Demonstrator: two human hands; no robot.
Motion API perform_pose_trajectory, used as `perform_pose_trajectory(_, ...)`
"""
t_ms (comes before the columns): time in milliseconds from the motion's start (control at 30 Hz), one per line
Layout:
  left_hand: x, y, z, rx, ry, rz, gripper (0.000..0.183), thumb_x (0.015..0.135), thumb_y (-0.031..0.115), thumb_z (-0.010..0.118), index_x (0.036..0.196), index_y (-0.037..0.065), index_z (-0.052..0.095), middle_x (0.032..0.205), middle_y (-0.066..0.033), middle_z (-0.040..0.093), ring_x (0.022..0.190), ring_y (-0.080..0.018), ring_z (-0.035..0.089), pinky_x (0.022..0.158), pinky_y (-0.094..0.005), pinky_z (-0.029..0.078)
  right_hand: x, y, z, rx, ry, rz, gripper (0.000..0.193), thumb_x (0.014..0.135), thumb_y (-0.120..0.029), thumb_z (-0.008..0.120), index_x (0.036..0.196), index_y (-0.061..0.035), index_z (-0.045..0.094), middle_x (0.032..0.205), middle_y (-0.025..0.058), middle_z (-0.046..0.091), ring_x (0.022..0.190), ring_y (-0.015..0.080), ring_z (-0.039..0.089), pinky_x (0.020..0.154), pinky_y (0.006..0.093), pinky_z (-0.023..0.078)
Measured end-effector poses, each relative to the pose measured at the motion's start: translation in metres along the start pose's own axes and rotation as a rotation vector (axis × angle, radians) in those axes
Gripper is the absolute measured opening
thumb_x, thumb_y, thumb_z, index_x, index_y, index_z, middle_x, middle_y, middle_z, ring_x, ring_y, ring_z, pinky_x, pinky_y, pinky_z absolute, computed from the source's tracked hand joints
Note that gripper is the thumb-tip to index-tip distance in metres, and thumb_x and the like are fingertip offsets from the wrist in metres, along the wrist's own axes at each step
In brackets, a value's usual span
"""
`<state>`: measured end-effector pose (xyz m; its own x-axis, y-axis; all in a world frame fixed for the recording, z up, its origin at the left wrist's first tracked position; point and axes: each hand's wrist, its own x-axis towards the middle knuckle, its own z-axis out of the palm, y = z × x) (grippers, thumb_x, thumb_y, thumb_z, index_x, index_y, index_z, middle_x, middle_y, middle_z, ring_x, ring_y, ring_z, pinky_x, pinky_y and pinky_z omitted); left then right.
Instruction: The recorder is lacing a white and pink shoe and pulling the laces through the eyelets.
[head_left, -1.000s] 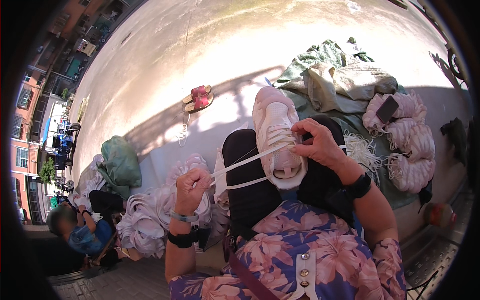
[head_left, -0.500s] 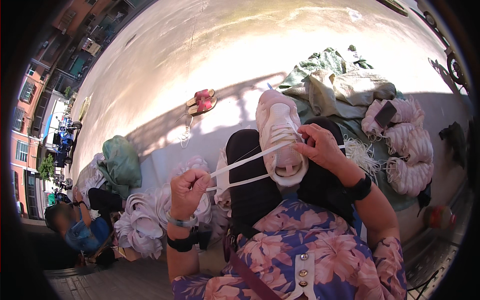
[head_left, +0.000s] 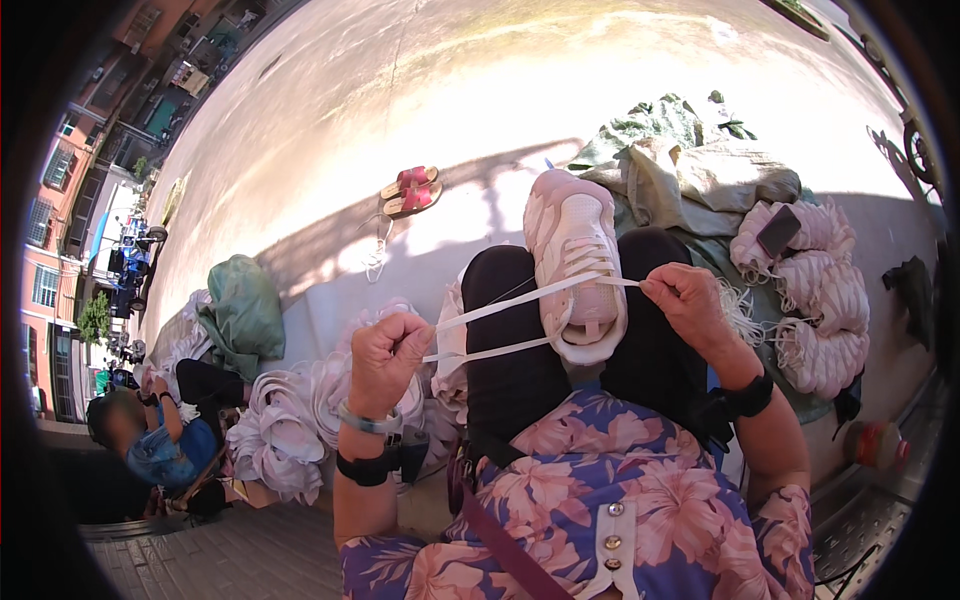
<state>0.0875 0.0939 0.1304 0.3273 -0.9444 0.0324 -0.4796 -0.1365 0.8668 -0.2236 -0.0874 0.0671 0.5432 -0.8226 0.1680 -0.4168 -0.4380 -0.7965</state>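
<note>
A pale pink and white sneaker rests between my black-clad knees, its toe pointing away from me and its heel toward my lap. White lace crosses its upper in several rows. My left hand is closed on a white shoelace, with two strands running taut from it to the shoe. On the other side, my right hand pinches a lace end beside the shoe's opening and draws it out to the right.
Stacked pale shoe uppers lie at left, near a green sack and a seated person. Red sandals stand ahead. To the right are crumpled sacks, bundled pink shoe parts with a phone on top, and loose white laces.
My right hand has moved right, away from the shoe's eyelets, pulling a lace end out with it. The left hand has shifted slightly and still grips its lace.
</note>
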Motion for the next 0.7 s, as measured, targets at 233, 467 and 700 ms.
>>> perform_pose_trajectory(233,-0.007,0.081,0.007,-0.051,-0.210,0.168,0.012,0.085,0.009,0.065,0.080,-0.001,0.063,0.062,0.0004,0.055,0.055,-0.0050,0.045,0.049,-0.0205,0.034,0.036,-0.035,0.028,-0.078,0.079,-0.516,0.027,0.088,-0.026,0.060,0.099,-0.0012,0.062,0.079,0.0123,0.061,0.077,0.0303,0.059,0.072,0.0338,0.045)
perform_pose_trajectory(467,0.015,0.081,0.019,-0.121,-0.264,0.204,0.012,0.086,0.009,0.064,0.083,-0.002,0.065,0.062,-0.0001,0.056,0.054,-0.0045,0.047,0.048,-0.0197,0.036,0.029,-0.100,0.007,0.672,-0.612,-0.224,0.028,0.094,-0.025,0.055,0.111,-0.0037,0.059,0.073,0.0007,0.057,0.067,0.0057,0.055,0.060,0.0221,0.046)
perform_pose_trajectory(700,0.024,0.045,0.067,-0.411,-0.390,0.076,0.015,0.089,0.014,0.062,0.091,0.000,0.067,0.065,0.0012,0.059,0.055,-0.0021,0.048,0.047,-0.0170,0.035,0.045,-0.082,-0.074,1.077,-0.374,-0.189,0.026,0.093,-0.018,0.054,0.107,0.0032,0.061,0.069,0.0010,0.059,0.056,0.0060,0.050,0.053,0.0213,0.040)
